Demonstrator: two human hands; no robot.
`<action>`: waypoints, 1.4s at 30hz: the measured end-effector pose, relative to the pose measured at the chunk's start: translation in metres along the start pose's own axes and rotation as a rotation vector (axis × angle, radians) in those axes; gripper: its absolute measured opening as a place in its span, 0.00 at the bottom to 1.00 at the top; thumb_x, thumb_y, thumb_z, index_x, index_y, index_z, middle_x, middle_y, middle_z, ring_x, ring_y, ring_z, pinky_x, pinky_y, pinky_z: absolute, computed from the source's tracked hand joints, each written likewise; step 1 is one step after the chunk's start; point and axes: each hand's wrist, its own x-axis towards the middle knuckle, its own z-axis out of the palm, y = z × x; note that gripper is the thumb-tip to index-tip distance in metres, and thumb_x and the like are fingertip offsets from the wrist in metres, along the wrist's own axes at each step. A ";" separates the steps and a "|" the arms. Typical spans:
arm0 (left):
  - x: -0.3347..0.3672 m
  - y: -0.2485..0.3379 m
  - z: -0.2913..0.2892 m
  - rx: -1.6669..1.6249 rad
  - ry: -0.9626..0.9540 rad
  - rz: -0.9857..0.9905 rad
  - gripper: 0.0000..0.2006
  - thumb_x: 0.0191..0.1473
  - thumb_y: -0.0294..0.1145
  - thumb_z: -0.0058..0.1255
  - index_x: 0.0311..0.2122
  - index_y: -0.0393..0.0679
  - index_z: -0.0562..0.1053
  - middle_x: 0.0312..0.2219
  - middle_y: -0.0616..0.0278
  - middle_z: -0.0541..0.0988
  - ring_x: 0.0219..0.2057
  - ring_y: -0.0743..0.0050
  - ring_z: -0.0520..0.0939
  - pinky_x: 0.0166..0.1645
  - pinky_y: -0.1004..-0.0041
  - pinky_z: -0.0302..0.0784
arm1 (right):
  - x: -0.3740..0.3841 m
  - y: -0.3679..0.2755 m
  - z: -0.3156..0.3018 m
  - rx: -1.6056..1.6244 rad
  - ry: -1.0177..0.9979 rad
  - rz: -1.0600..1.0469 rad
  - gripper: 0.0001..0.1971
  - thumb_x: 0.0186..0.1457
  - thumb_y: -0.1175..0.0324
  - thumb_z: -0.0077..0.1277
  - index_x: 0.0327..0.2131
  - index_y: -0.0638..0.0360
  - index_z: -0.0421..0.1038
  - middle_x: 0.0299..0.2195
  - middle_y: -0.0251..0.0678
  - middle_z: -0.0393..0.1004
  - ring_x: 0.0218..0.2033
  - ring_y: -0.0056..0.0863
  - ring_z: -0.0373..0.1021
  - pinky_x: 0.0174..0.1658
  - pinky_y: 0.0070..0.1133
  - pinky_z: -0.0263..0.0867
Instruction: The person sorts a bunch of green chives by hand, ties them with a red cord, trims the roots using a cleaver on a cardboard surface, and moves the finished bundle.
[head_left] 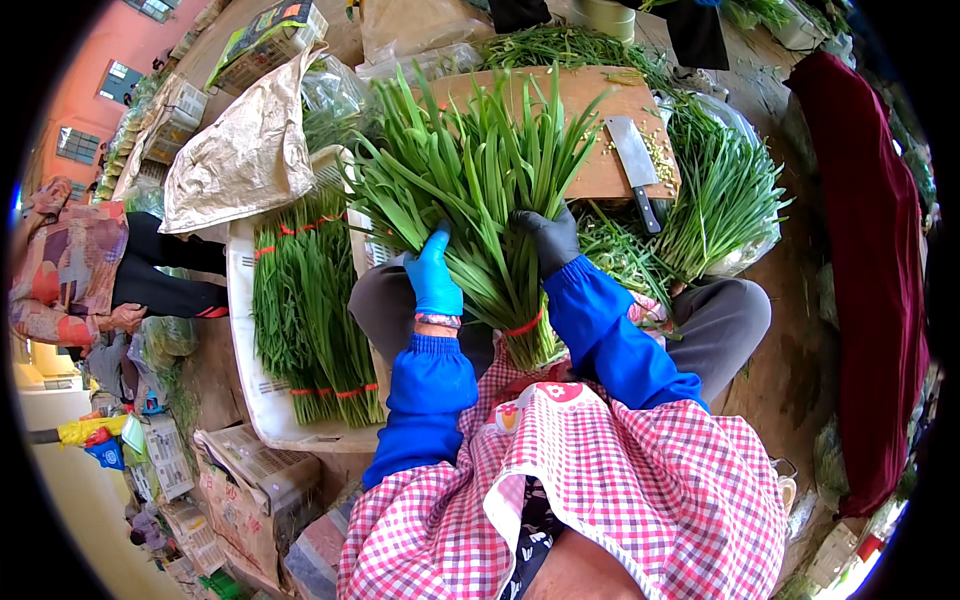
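A large bunch of garlic chives (490, 190) stands upright over my lap, its broad green leaves fanned out away from me. Around its stem end runs a red tie (524, 326). My left hand (434, 272), in a blue glove, is closed on the left side of the leaves, some fingers hidden among them. On the right side my right hand (552, 240), in a dark glove, grips the leaves, its thumb in front. Behind the bunch lies a wooden board (610, 110) with small cut bits on it. A cleaver (634, 165) rests at its right end.
To my left, a white crate (243, 345) holds several bunches with red ties. Loose greens (715, 190) lie in plastic at the right. A beige sack (245, 150) drapes over the crate's far end. A person (85, 265) stands at the far left. Dark red cloth (855, 260) stretches along the right.
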 end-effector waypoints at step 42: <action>-0.013 -0.009 -0.018 0.045 -0.055 -0.022 0.21 0.45 0.26 0.54 0.47 0.36 0.68 0.41 0.59 0.72 0.39 0.67 0.74 0.45 0.69 0.71 | -0.007 -0.001 -0.004 -1.294 -0.147 -0.964 0.09 0.35 0.64 0.54 0.26 0.37 0.75 0.55 0.32 0.60 0.61 0.44 0.45 0.59 0.50 0.31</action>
